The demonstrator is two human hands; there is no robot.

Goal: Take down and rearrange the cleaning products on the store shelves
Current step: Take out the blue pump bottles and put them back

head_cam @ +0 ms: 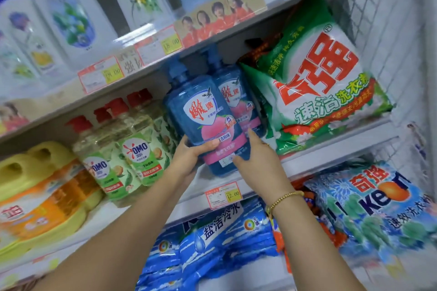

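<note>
White metal store shelving [307, 160] fills the view, packed with cleaning goods, price tags on the lips. Task item: a clear blue plastic detergent bottle with a pink peach label [201, 111], cap up, long axis leaning top-left. It sits at the front lip of the middle shelf with its base overlapping the lip; resting or lifted, cannot tell.

Both hands are on this blue bottle, low down. The left hand [191, 156] grips its lower left, thumb curled across the front label. The right hand [255, 160] clasps the lower right, thumb on the label, index finger straight up along the side, other fingers hidden behind. The hands are about equally near, both below the bottle's middle, so the tall top is free to tip. Judgement: next move is pulling it out toward the person, keeping the cap clear of the shelf above.

A matching second blue bottle [238, 92] stands touching it, just behind-right. Right of that leans a green-and-white soft washing powder bag with red characters [319, 82]. Left of the blue bottle stand pale green OMO bottles with red caps [139, 149], then yellow handled jugs [35, 186] further left. Below it hangs a red-bordered price tag [223, 195], with blue-and-white plastic powder bags [212, 231] on the lower shelf.
</note>
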